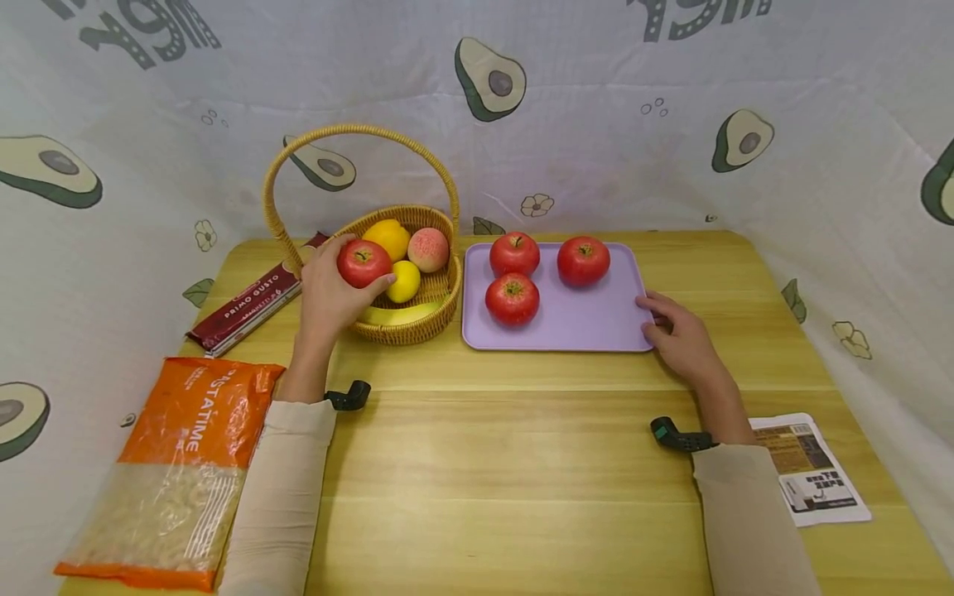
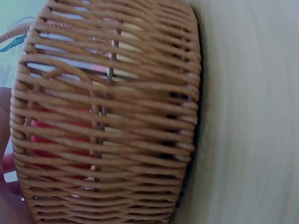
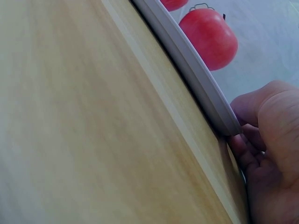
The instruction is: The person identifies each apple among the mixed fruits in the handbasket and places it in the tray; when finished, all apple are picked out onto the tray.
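My left hand [image 1: 333,285] grips a red apple [image 1: 363,263] at the left side of the wicker basket [image 1: 406,334], thumb and fingers around it. Beside that apple in the basket lie an orange-yellow fruit [image 1: 387,238], a peach [image 1: 428,250], a lemon [image 1: 404,282] and a banana [image 1: 402,314]. In the left wrist view the basket's woven wall [image 2: 140,102] covers most of the apple. My right hand [image 1: 681,335] pinches the right edge of a lilac tray [image 1: 596,323], thumb at the rim. Three red apples [image 1: 513,300] stand on the tray.
A dark red spaghetti pack [image 1: 249,308] lies left of the basket, partly behind it. In front of it is an orange pasta bag [image 1: 179,463], next to the left forearm. A printed white packet [image 1: 812,472] lies by the right forearm. Patterned cloth [image 1: 596,165] hangs around the table.
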{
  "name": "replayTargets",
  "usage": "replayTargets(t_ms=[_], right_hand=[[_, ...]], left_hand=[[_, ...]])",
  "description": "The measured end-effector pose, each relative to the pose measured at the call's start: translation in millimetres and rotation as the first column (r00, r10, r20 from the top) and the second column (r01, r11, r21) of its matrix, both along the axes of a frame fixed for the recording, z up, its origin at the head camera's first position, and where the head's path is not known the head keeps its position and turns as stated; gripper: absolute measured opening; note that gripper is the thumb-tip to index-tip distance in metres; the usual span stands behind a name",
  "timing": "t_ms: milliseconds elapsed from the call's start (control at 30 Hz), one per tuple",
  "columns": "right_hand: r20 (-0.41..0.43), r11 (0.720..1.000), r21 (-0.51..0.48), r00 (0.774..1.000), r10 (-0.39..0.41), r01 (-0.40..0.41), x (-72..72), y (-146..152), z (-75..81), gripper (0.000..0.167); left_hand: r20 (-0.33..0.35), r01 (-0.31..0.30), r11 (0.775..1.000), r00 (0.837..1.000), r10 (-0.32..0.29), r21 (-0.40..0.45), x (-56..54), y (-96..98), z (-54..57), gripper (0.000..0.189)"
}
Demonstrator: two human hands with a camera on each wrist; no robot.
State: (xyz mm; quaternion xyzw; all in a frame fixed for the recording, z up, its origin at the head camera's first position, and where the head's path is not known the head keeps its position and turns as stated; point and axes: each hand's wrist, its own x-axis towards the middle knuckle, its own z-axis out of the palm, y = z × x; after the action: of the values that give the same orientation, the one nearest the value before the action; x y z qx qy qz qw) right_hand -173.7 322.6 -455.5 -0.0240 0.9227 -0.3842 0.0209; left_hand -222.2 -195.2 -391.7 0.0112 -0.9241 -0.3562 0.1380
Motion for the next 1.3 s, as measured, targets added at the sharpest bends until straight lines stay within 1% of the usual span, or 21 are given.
replayTargets(t_ms=[100,200,300,400,533,667,733,867,900,967,1033,1067,1133,1167,1200,1300], right_hand=[[0.001,1.0,-0.001,1.0,0.003,-0.003,0.2,-1.1,-0.4,0.048],[-0.003,1.0,-0.002,1.0,0.006,-0.006,0.1,-1.8,-0.4,0.047],[-0.001,1.0,-0.003,1.0,0.004,-0.004,0.0,-2.6,-0.4,0.047],[0.001,1.0,-0.004,1.0,0.008,-0.008,-0.3,-3.3,-0.1,0.047],[0.006,1.0,0.001,1.0,0.008,-0.008,-0.5,-3.4,0.7,0.047],[0.004,1.0,0.019,1.0,0.002,-0.002,-1.3,-2.8,1.9,0.047],[0.001,1.0,0.027,1.0,0.002,-0.002,-1.7,-2.4,2.0,0.047],[0.0,1.0,0.026,1.0,0.004,-0.004,-1.9,-1.8,2.0,0.047],[0.002,1.0,0.025,1.0,0.005,-0.005,-1.9,-1.7,1.8,0.048],[0.003,1.0,0.022,1.0,0.006,-0.006,-1.8,-1.0,1.4,0.048],[0.001,1.0,0.02,1.0,0.01,-0.01,-1.5,-0.6,0.9,0.048],[0.0,1.0,0.019,1.0,0.011,-0.011,-1.2,-0.7,0.9,0.048],[0.0,1.0,0.02,1.0,0.011,-0.011,-0.8,-0.6,0.6,0.048],[0.003,1.0,0.02,1.0,0.01,-0.01,-0.4,-0.5,0.6,0.048],[0.006,1.0,0.019,1.0,0.008,-0.008,-0.2,-0.5,0.6,0.048],[0.009,1.0,0.019,1.0,0.003,-0.004,0.2,-0.7,1.1,0.049]], left_hand=[[-0.028,0.004,0.997,1.0,-0.002,0.072,2.5,2.5,0.3,0.088],[-0.057,0.031,0.988,0.998,-0.022,0.154,5.5,7.4,2.9,0.087],[-0.072,0.073,0.974,0.996,-0.059,0.216,9.4,15.1,7.7,0.085],[-0.086,0.118,0.962,0.991,-0.099,0.248,14.0,25.1,12.6,0.082],[-0.1,0.191,0.939,0.981,-0.169,0.287,18.0,41.5,15.3,0.077],[-0.12,0.272,0.901,0.962,-0.246,0.337,20.4,59.8,13.8,0.071],[-0.14,0.316,0.88,0.949,-0.284,0.356,21.3,69.5,12.2,0.069],[-0.155,0.398,0.826,0.917,-0.366,0.399,24.8,92.1,10.4,0.068],[-0.154,0.416,0.809,0.909,-0.388,0.415,26.0,98.7,10.6,0.068],[-0.146,0.44,0.781,0.895,-0.421,0.443,28.6,113.3,12.5,0.068],[-0.132,0.445,0.77,0.89,-0.436,0.457,31.4,128.7,15.5,0.069],[-0.124,0.443,0.767,0.89,-0.439,0.465,32.9,136.6,17.2,0.069],[-0.095,0.425,0.783,0.897,-0.432,0.453,36.1,152.2,20.4,0.07],[-0.077,0.416,0.795,0.9,-0.428,0.441,37.6,159.9,21.9,0.07],[-0.059,0.41,0.804,0.902,-0.428,0.431,38.8,167.5,22.8,0.07],[-0.011,0.409,0.821,0.897,-0.442,0.397,41.2,189.9,23.8,0.072]])
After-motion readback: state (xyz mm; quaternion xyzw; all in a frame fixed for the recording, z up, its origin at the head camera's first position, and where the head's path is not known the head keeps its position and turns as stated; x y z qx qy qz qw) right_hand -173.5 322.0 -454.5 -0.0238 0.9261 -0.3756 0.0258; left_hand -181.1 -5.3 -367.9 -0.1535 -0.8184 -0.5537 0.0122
